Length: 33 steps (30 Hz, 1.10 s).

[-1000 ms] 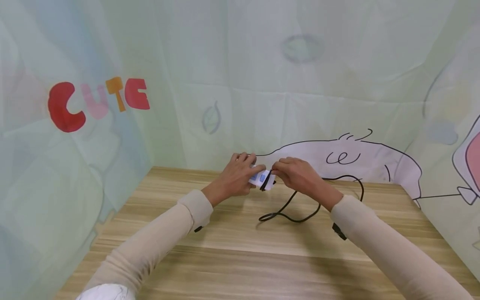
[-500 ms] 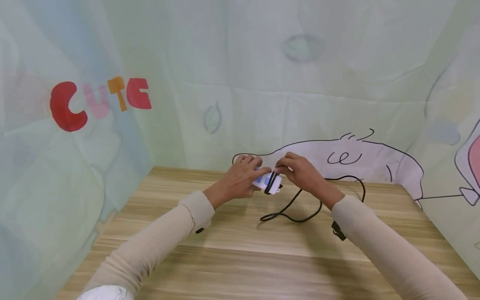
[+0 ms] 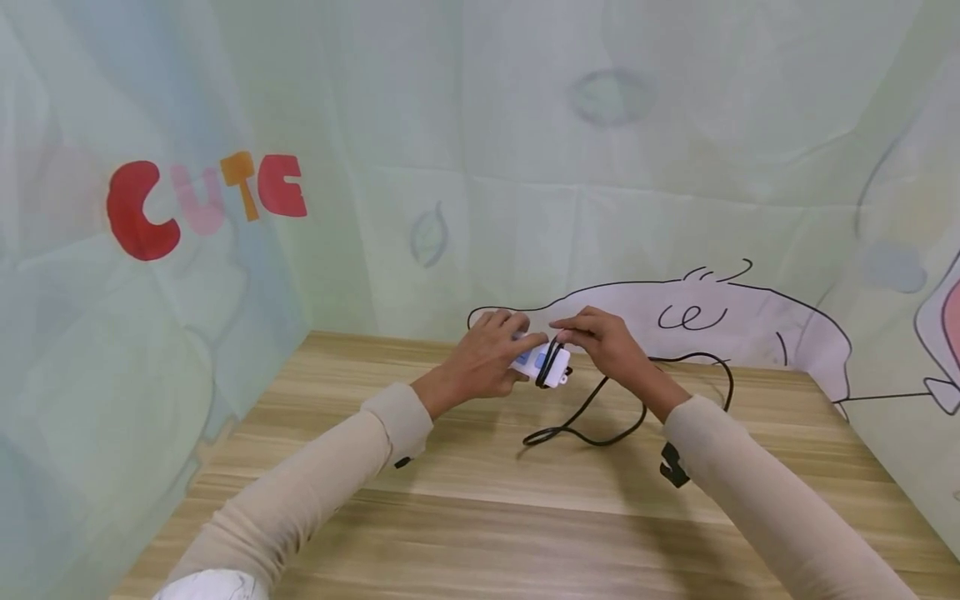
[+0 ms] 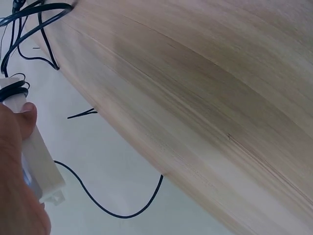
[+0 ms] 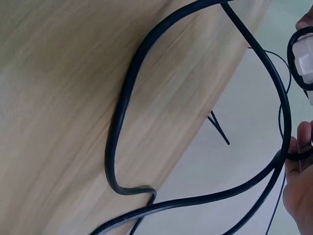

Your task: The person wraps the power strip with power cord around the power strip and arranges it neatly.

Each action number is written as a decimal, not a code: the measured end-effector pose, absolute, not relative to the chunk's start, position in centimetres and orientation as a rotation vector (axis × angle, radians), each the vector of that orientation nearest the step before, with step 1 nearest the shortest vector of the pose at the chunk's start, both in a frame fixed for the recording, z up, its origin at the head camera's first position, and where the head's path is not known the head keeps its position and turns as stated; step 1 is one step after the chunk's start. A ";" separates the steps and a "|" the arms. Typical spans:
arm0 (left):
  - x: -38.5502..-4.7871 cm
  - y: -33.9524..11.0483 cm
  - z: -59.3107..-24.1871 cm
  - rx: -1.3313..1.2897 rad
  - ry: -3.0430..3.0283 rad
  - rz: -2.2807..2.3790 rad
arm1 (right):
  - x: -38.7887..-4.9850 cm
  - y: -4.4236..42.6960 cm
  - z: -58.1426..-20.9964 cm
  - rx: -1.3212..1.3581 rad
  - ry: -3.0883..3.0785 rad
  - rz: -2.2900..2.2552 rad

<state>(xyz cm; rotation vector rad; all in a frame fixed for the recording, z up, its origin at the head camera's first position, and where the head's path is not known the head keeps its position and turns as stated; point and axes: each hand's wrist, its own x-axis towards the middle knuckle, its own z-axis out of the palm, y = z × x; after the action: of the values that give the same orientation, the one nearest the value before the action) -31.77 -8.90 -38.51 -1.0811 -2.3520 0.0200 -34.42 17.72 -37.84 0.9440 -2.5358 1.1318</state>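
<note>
In the head view my left hand grips a white power strip with blue patches, its thumb across the top. Near the strip's right end, black cable is wound round the body. My right hand pinches the cable close to those turns, index finger stretched out above. The left wrist view shows the strip, with the cable turns beyond my thumb. In the right wrist view the fingers hold the cable, below the strip; most of that hand is cut off.
Loose cable loops over the wooden table under the right forearm and reaches the back edge. Printed cloth stands behind the table and along both sides. A black object shows beneath the right cuff.
The power strip has moved slightly right and more of its right end shows. My right hand has drawn back a little from it, still holding the cable. The view has shifted slightly.
</note>
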 end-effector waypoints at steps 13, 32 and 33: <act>-31.7 -8.6 -38.6 -1.037 -2.295 -0.019 | -34.9 17.9 -38.8 0.919 -2.598 1.271; -31.6 -7.8 -38.3 -0.940 -2.354 -0.254 | -35.4 17.6 -39.8 0.887 -2.641 1.370; -31.6 -7.7 -38.2 -0.930 -2.360 -0.271 | -35.5 17.7 -39.9 0.897 -2.643 1.364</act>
<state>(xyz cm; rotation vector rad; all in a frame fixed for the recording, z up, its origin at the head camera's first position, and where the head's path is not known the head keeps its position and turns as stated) -31.57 -7.73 -38.15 -0.9302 -2.3599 -0.2708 -35.47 17.70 -39.91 0.8969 -2.6433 1.3635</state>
